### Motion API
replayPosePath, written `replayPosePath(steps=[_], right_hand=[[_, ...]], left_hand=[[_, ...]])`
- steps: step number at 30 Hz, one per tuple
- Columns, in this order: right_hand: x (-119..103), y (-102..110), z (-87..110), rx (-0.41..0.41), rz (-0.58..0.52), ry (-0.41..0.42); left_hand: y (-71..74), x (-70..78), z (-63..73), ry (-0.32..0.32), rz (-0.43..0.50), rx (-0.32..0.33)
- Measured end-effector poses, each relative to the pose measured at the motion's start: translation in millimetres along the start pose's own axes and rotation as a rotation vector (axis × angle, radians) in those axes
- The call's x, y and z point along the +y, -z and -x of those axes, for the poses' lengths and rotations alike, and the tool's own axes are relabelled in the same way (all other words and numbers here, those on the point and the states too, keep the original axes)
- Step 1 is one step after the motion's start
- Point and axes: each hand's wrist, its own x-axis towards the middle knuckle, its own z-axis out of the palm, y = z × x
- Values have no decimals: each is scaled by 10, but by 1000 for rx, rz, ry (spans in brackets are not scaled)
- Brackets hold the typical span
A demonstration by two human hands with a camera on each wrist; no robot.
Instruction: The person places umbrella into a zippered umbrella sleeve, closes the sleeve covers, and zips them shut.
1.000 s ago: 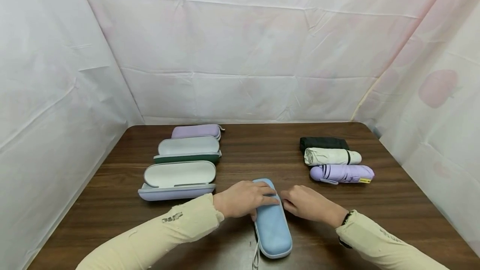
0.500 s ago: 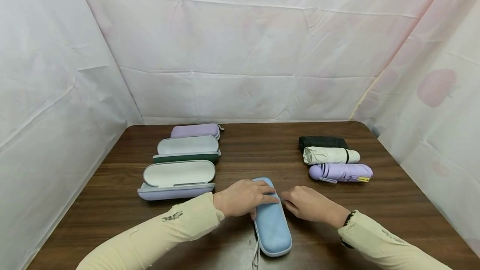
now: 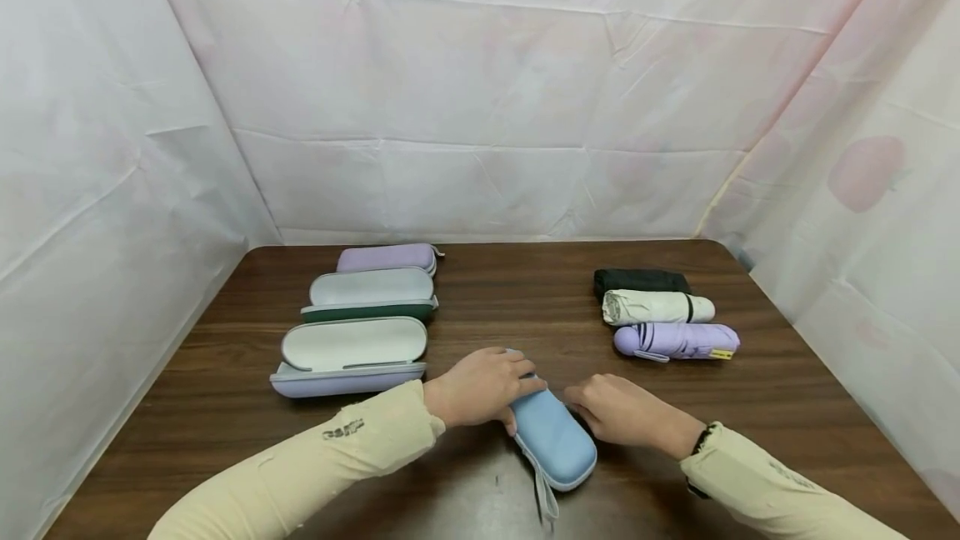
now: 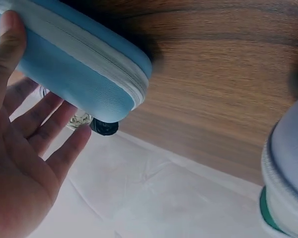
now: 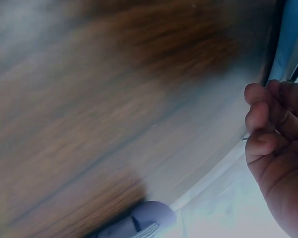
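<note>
A light blue hard-shell zip case lies slanted on the table in the head view, its lid down and a pale wrist strap trailing from its left side. My left hand grips its far end, fingers over the top and thumb at the near side. In the left wrist view the grey zip band runs round the rounded end. At the case's right edge my right hand has curled fingers, thumb and forefinger pinching at the zip; the zipper pull is hidden by them.
To the left stand an open lavender case, an open dark green case and a lidded purple case. At right lie folded umbrellas: black, cream and lavender. White sheeting surrounds the brown table.
The blue case has turned, its near end swinging right and its strap coming along. My left hand has shifted slightly left and away from me; my right hand stays at the case's edge.
</note>
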Motion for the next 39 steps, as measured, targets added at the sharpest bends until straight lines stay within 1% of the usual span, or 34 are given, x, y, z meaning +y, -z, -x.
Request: replayPosePath(steps=[3,8,13,18,20,26,31,35,39], right_hand=[[-1,5,33,2,-14,-2],[2,-4,71,5,-32,6],[10,-21,82,20,-26,21],[33,-7,108,5,-19,9],[49,5,118,0,-13,1],[113,24,143,31,0,-14],[163,14,152,42,5,-21],[190,15,160,47,7,-25],[196,21,165,58,10,-13]], left_hand=[[-7,-17,20,28,-5,-14],[-29,-24,45,33,-8,-11],[-49,-17,60,36,-1,14],[-63,-14,99,45,0,44],[-70,-16,121,59,-6,52],[-98,-4,183,123,-36,79],[-120,50,205,165,-10,97],[-151,87,212,200,11,124],[-162,100,221,224,8,146]])
